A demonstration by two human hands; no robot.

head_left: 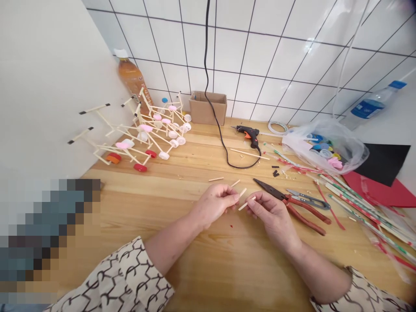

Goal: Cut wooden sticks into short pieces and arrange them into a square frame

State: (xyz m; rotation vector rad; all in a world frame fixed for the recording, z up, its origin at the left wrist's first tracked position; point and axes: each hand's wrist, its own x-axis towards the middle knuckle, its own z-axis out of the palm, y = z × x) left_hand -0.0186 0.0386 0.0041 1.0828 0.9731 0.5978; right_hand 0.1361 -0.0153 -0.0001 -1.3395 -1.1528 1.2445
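Observation:
Near the middle of the wooden table, my left hand pinches a short wooden stick between thumb and fingers. Close to its right, my right hand grips another short wooden stick, which points toward the left hand. The two sticks are near each other; a small gap shows between them. Just beyond the left hand lie two more short pieces, one loose stick and a second stick partly behind the fingers. Red-handled pliers rest beside the right hand, with thread snips next to them.
Several stick-built wheeled models stand at the back left by a tea bottle. A cardboard box, a corded glue gun and a tape roll line the back. Rightward lie a bag of caps and wrapped sticks.

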